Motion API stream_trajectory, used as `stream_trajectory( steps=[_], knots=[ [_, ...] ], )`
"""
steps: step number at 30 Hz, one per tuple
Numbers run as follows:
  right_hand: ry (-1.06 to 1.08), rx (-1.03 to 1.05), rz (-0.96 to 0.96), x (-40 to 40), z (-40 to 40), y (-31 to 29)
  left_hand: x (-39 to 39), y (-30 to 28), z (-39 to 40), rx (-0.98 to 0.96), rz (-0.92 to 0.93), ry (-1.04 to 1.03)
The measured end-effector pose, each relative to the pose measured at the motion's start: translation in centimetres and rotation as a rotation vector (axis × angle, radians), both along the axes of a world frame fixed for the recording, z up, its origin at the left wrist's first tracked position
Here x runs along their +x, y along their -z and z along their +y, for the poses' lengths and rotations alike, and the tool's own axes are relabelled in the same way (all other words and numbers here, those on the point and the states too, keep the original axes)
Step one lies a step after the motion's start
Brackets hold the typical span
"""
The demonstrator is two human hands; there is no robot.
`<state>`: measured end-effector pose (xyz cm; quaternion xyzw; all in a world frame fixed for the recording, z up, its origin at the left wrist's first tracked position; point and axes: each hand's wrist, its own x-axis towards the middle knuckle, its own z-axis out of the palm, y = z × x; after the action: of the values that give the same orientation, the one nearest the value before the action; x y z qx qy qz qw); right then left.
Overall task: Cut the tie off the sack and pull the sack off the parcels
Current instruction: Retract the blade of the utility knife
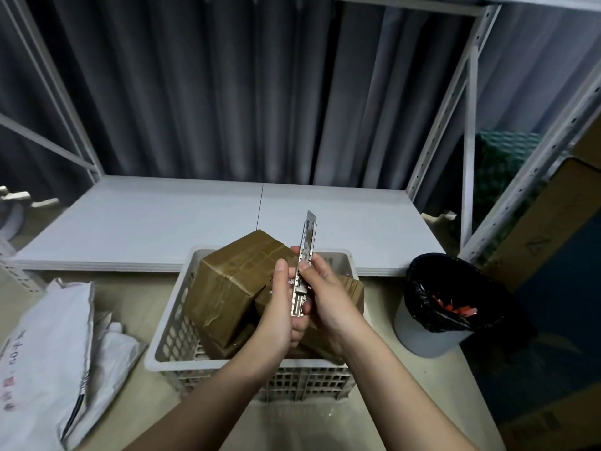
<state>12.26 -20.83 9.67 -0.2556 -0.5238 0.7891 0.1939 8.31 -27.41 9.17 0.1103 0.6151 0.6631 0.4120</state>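
- Far left: a white woven sack [42,362] lies crumpled on the floor [136,415], red and black print on its face, well apart from the parcels.
- Left of centre: a pale slotted plastic crate [169,336] stands on the floor just before a low white shelf [162,222]. It holds brown taped parcels [234,281]; the largest sits tilted, its upper corner above the crate rim.
- Centre: the left hand [276,310] and the right hand [328,301] meet above the crate, both on a metal utility knife [304,271].
- Left grip: fingers curled round the lower part of the knife handle, thumb up along its left side.
- Right grip: thumb and fingers pinch the knife body from the right, at mid-length.
- The knife stands almost upright, blade end uppermost, a short length of blade showing at the top.
- Right: a grey bin [432,323] with a black liner stands on the floor beside the crate; red scraps lie inside.
- Far right: cardboard boxes [549,222] behind white racking uprights; a grey curtain hangs behind the shelf.
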Motion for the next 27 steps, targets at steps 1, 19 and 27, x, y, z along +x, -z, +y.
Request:
stream_trajectory(
  steps=[1,19,27],
  knots=[
    [-0.008,-0.017,0.007,0.0,0.1,0.3,0.1,0.1,0.0,-0.006,0.001,0.012],
    [0.018,0.024,0.029,1.3,0.2,0.8,0.8,0.7,0.4,-0.019,0.367,0.000],
    [-0.033,-0.042,0.054,0.7,-0.1,1.1,0.1,0.4,0.3,-0.013,0.220,-0.031]
  ],
)
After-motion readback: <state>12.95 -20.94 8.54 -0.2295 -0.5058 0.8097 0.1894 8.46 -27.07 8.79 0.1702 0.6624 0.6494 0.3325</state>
